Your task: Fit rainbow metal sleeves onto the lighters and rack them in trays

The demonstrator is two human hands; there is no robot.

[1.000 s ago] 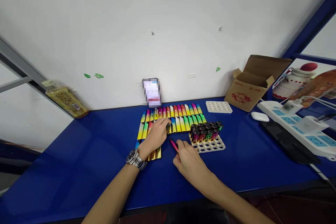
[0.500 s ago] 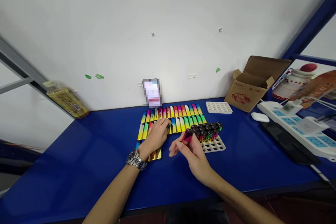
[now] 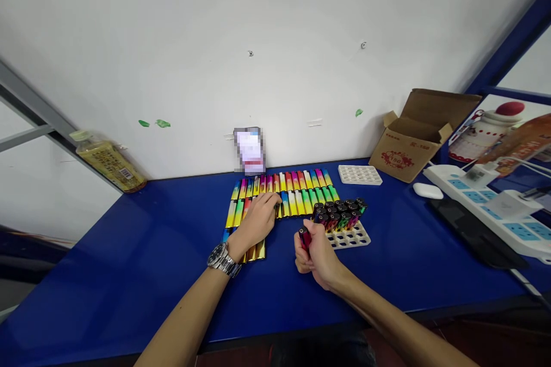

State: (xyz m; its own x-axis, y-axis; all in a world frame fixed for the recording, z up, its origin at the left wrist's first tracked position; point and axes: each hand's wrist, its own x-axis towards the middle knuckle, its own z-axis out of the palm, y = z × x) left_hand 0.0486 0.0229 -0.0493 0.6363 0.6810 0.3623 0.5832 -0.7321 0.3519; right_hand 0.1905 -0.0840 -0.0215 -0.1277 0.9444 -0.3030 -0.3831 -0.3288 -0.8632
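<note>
My right hand (image 3: 321, 255) is closed in a fist around a dark red and black lighter (image 3: 305, 237), its black end showing above the fingers. Just behind it, several black-topped lighters (image 3: 344, 219) stand upright in a white holed tray (image 3: 365, 238), whose front holes hold nothing. My left hand (image 3: 258, 219), with a metal watch on the wrist, reaches across rows of shiny multicoloured lighters (image 3: 297, 203) lying flat side by side. Its curled fingertips grip a lighter at the middle row; most of that lighter is hidden. The hand also covers part of the front row.
A phone (image 3: 250, 152) leans on the wall behind the rows. A second white tray (image 3: 360, 175) and an open cardboard box (image 3: 398, 155) are at back right, near a white earbud case (image 3: 427, 191), black phone (image 3: 476, 232) and power strip (image 3: 516, 229). A bottle (image 3: 109, 163) leans at left.
My right hand has turned and drawn slightly right and down, its fingers now wrapped tightly around the lighter. My left hand stays in almost the same place.
</note>
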